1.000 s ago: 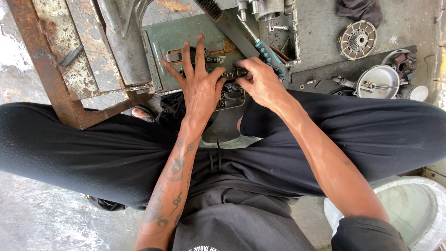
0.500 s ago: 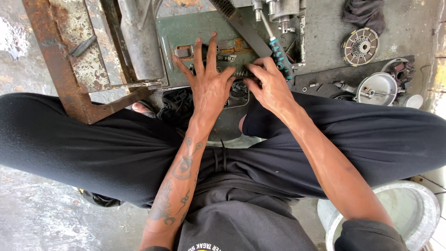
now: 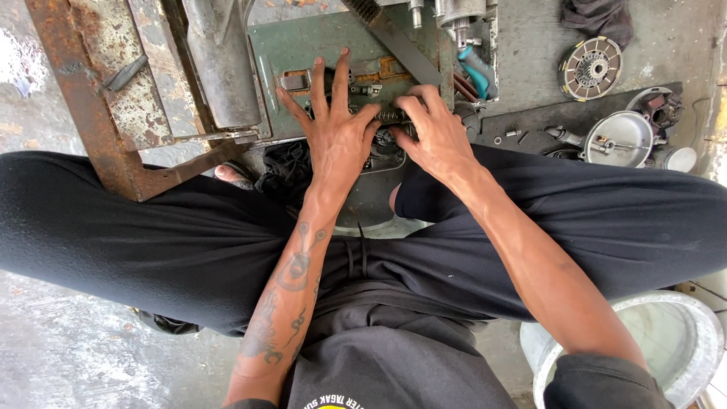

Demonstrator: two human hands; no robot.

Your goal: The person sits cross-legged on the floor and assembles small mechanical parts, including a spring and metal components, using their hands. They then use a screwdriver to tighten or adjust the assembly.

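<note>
- The left hand (image 3: 333,132) lies flat with its fingers spread wide across a green metal case (image 3: 303,53) in the upper middle of the frame; it presses down and grips nothing.
- The right hand (image 3: 432,136) sits just beside it with fingers curled narrow onto a small dark ribbed part (image 3: 388,115) at the near edge of the case; whether they pinch it or only push on it I cannot tell.
- That ribbed part looks like hard metal, short, with a grooved surface that should give the fingertips some bite. It seems light, but probably oily, so I would take it from both ends rather than across the grooves.
- The green case looks like heavy painted sheet steel, rigid, scuffed down to rust at the fittings. It would not yield under a palm, and its edges may be sharp.
- A rusty steel frame (image 3: 83,98) fills the upper left, flaky and rough, with a dull grey tube (image 3: 219,64) running along it.
- At the upper right, on grey concrete, lie a round clutch disc (image 3: 591,70) with brown pads at its rim, and a smooth silvery domed cover (image 3: 622,138).
- A teal-handled tool (image 3: 478,74) leans by the case.
- A pale metal basin (image 3: 681,341) stands at the lower right.
</note>
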